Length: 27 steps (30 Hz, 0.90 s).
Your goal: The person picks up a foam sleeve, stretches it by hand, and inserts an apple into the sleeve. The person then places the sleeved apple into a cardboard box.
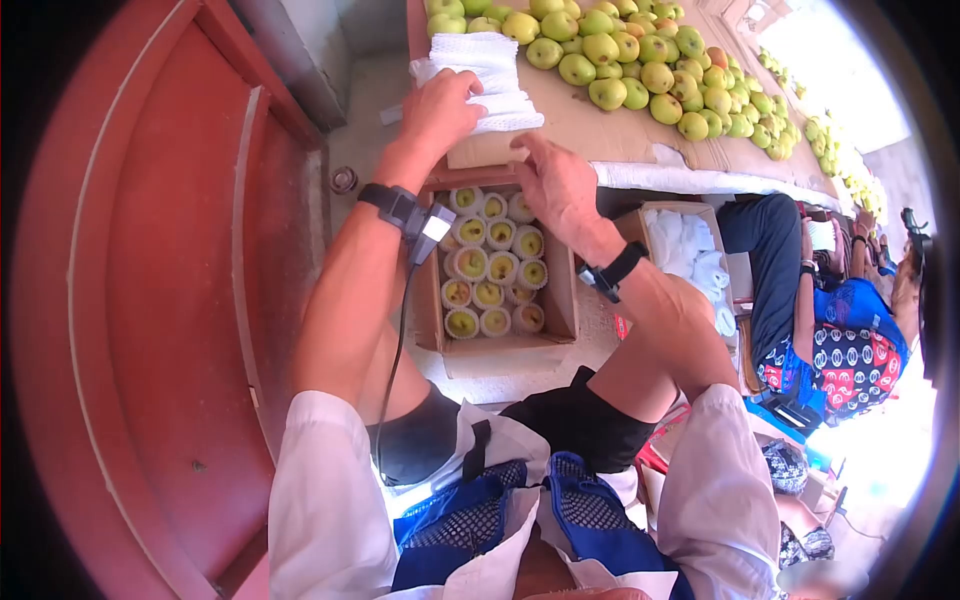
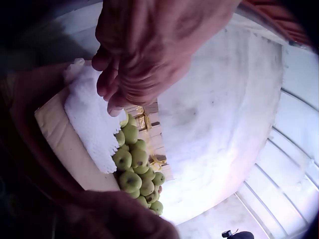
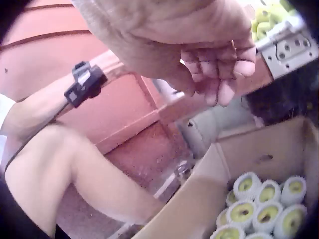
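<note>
White foam nets (image 1: 492, 62) lie in a stack at the near left corner of the cardboard-covered table. My left hand (image 1: 440, 112) rests on them with bent fingers; the left wrist view shows its fingertips at the edge of the white nets (image 2: 89, 119). My right hand (image 1: 562, 190) hovers above the far edge of an open carton (image 1: 500, 352), fingers loosely bent with nothing in them, as the right wrist view also shows (image 3: 199, 55). Inside the carton, netted apples (image 1: 502, 268) sit in rows.
A pile of loose green apples (image 1: 655, 75) covers the table's far side. Right of the carton stands a box of white nets (image 1: 680, 240). A red door (image 1: 170, 300) is at the left, and other people sit along the table at the right.
</note>
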Available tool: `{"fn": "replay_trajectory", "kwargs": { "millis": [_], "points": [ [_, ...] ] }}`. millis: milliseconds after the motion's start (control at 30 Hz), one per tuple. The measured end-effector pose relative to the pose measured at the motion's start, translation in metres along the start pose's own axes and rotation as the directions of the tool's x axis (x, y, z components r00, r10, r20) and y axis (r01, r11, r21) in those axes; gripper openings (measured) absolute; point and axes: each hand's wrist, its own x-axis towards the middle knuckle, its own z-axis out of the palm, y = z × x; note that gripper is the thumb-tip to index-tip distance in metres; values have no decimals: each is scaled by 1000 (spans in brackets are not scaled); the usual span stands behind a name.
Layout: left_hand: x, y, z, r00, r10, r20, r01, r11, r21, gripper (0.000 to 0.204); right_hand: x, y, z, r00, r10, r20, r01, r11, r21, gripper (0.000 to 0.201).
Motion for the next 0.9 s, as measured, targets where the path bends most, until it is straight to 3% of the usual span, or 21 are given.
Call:
{"fn": "replay_trajectory", "kwargs": {
  "millis": [367,500,600,700,900],
  "points": [
    [18,-11,17,1000,-5,12,3,995,103,23,48,18,33,995,-93,-44,91,994,-54,21],
    [16,-8,17,999,16,-39,-12,995,100,20,33,18,10,994,-46,96,56,993,-102,18],
    [15,-6,22,995,26,-94,-13,990,139,20,19,19,-12,992,-35,119,48,993,-111,18],
    [16,-5,27,999,16,-51,-4,971,238,20,13,10,-39,996,57,75,-48,993,-107,19],
    [9,9,11,998,-1,-70,9,993,115,28,11,17,-60,992,112,-59,-104,986,131,26]
  ]
}}
